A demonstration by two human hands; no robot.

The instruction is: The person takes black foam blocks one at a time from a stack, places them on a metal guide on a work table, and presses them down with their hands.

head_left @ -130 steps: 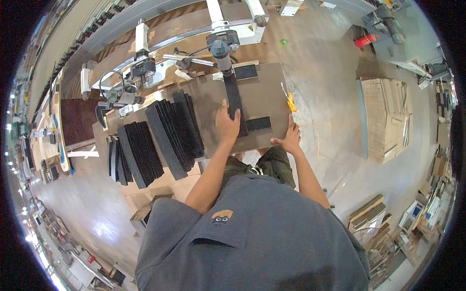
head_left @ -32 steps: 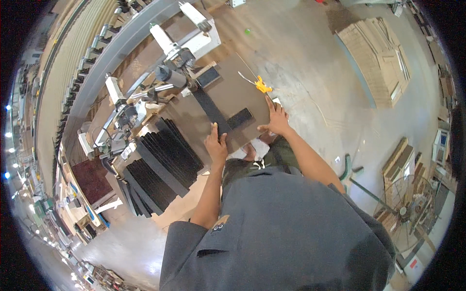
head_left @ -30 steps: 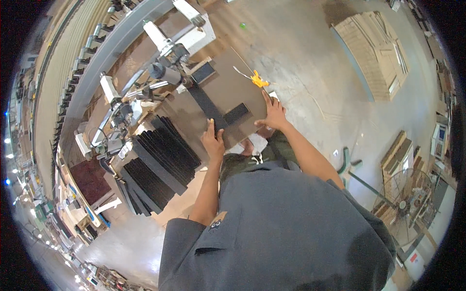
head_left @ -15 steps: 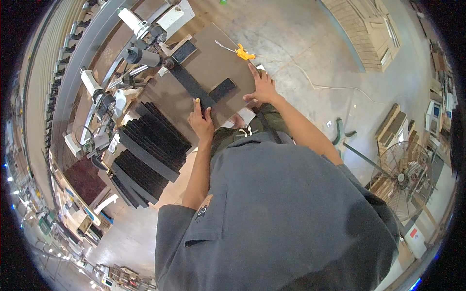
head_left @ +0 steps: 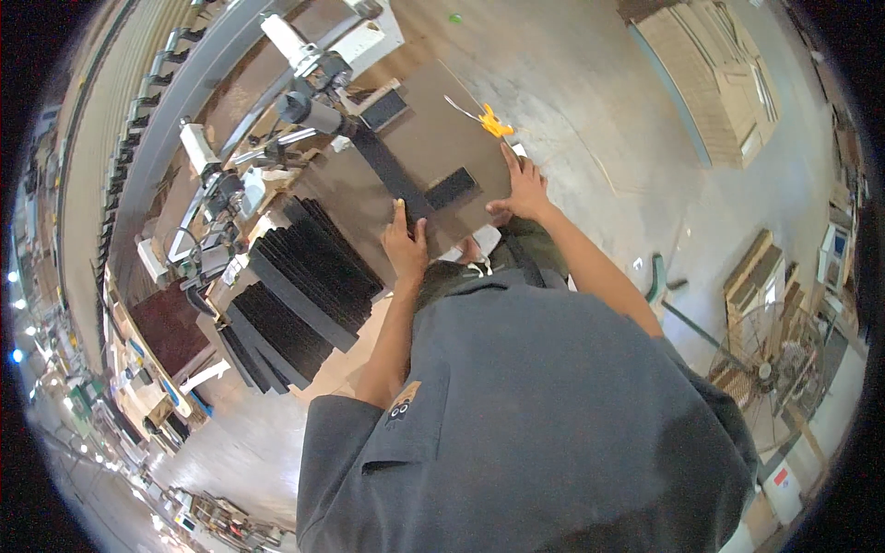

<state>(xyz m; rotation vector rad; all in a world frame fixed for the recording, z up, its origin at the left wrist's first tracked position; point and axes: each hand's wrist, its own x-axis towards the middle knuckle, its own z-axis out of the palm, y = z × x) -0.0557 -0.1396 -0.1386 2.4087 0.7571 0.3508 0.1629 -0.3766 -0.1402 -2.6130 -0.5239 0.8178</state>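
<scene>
My left hand (head_left: 406,247) touches the near end of a long dark strip (head_left: 387,166) with its index finger stretched out and thumb apart. The strip lies on a brown board (head_left: 429,101), its far end beneath a machine head (head_left: 313,112). A short black block (head_left: 452,188) sits against the strip's right side. My right hand (head_left: 524,191) rests at the board's right edge, fingers spread and holding nothing. Just beyond its fingertips lies a yellow air blow gun (head_left: 495,122) with a thin metal nozzle. Another black block (head_left: 383,110) lies farther back beside the machine head.
Stacked dark strips (head_left: 313,276) fan out to the left of my left forearm. More machine heads (head_left: 217,170) line a rail at the left. A stack of tan panels (head_left: 710,78) stands at the far right, and a floor fan (head_left: 765,369) at the lower right.
The whole scene has shifted right and slightly down in the picture as my head moved. Both hands keep their places against the strip and the board.
</scene>
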